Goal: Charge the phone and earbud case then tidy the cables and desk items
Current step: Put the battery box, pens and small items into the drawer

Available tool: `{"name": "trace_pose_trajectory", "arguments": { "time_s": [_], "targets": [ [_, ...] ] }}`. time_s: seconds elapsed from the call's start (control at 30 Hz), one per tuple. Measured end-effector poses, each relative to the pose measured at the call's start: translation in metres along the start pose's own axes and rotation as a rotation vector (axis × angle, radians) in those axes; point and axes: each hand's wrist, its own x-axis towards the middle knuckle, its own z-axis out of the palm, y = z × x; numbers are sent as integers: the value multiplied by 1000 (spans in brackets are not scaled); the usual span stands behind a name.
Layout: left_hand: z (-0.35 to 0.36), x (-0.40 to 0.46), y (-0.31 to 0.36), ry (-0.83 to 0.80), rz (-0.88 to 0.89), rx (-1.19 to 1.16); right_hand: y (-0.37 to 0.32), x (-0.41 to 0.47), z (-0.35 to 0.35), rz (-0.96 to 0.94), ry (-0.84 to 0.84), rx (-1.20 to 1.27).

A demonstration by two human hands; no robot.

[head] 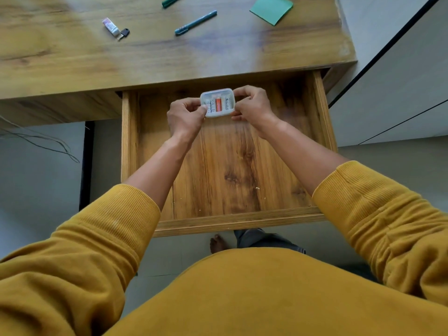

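A small clear plastic box [218, 102] with batteries inside, one of them orange, is held over the open wooden drawer [228, 170]. My left hand [185, 116] pinches its left end and my right hand [253, 105] pinches its right end. The box sits near the drawer's back, just under the desk edge. On the desk top [72, 59] lie a white eraser [110, 26], a small black key [124, 33], a teal pen [195, 23], a second green pen [171, 0] and a green sticky-note pad [271, 8]. No phone, earbud case or charger shows.
The drawer is pulled far out toward my body, its bottom bare wood with a few crumbs. Thin cables [41, 141] trail on the floor at the left beside a black desk leg [86, 166]. A white cabinet [400, 81] stands to the right.
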Motion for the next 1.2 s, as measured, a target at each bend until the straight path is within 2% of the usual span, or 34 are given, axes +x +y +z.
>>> {"name": "trace_pose_trajectory", "arguments": {
  "time_s": [0.93, 1.1, 1.2],
  "targets": [
    [48, 49, -47, -106, -271, 110, 44, 57, 8, 282, -89, -104],
    [44, 45, -46, -133, -283, 74, 40, 51, 7, 291, -99, -153],
    [38, 41, -45, -93, -234, 115, 36, 44, 5, 229, -31, -267]
  ]
}}
